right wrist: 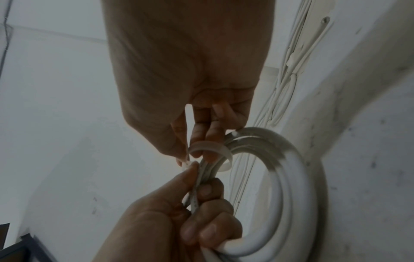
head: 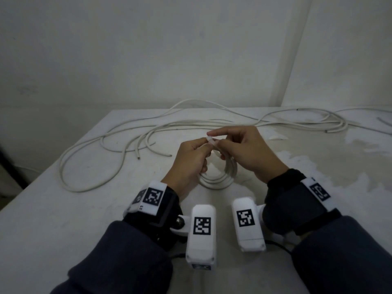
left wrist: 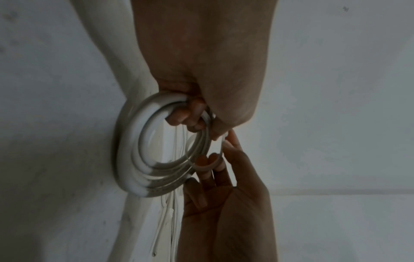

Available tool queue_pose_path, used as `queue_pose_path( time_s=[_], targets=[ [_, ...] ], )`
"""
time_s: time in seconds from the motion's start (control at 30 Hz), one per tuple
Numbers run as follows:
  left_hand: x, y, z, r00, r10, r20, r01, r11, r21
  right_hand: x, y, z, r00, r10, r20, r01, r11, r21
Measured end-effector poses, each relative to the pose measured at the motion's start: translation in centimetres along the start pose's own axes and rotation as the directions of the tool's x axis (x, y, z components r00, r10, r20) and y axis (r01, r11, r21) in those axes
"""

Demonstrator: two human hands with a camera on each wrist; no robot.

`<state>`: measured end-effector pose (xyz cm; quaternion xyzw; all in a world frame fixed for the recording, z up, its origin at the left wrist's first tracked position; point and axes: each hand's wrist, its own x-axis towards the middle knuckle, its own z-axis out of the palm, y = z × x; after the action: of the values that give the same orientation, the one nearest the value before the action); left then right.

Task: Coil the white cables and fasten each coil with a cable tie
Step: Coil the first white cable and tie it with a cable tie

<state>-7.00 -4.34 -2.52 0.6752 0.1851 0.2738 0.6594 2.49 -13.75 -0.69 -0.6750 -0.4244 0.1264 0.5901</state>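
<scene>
A small coil of white cable [head: 219, 178] hangs just above the table [head: 63, 219], between my two hands. My left hand [head: 198, 148] grips the coil [left wrist: 132, 152] with curled fingers through its opening, and its thumb presses on the head of a white cable tie [head: 210, 141]. My right hand [head: 228, 141] pinches the tie's strap. In the right wrist view the cable tie [right wrist: 215, 149] forms a loose loop round the coil's strands [right wrist: 282, 177], held by the right hand [right wrist: 190, 157] above the left hand [right wrist: 190, 209].
Long loose white cables [head: 101, 145] sprawl over the table's far left, with cut ends near the middle. More cable loops [head: 307, 122] lie at the back right. White walls stand close behind the table. The table's left edge drops off to a dark floor.
</scene>
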Motion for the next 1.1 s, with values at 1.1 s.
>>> queue_pose_path(
  time_s=[1.1],
  targets=[
    [0.11,0.29,-0.19,0.991,0.110,0.070,-0.123,0.966,0.229,-0.51,-0.90,-0.61,0.999,0.041,0.023,-0.044,0.992,0.115]
  ],
)
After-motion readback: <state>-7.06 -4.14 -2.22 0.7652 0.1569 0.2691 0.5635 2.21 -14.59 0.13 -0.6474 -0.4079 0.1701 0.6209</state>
